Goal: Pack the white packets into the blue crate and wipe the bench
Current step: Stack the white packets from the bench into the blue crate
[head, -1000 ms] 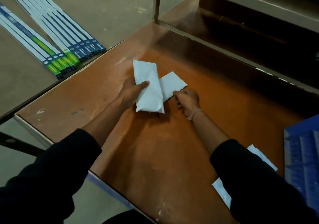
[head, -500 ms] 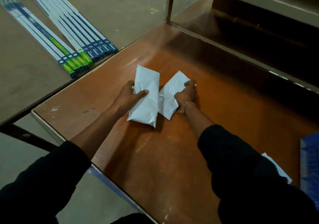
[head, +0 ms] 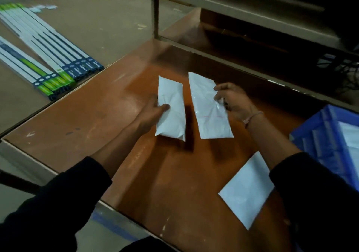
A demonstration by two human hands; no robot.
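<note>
My left hand (head: 152, 112) grips a white packet (head: 172, 113) by its left edge, thumb on top, above the brown bench (head: 101, 115). My right hand (head: 232, 101) pinches the right edge of a second white packet (head: 207, 111), held just beside the first with a narrow gap between them. A third white packet (head: 247, 189) lies flat on the bench near my right sleeve. The blue crate (head: 322, 144) stands at the right edge of the bench, partly cut off, with something white inside it.
Several long boxes (head: 48, 57) with green and dark blue ends lie on a separate table to the left. A low shelf (head: 252, 43) with a metal post (head: 155, 16) runs along the back of the bench. Dark objects sit in shadow at the far right.
Both packets have been lifted off the bench and drawn apart, the right one turned lengthwise. The view has shifted right, bringing the blue crate and the third packet further into sight.
</note>
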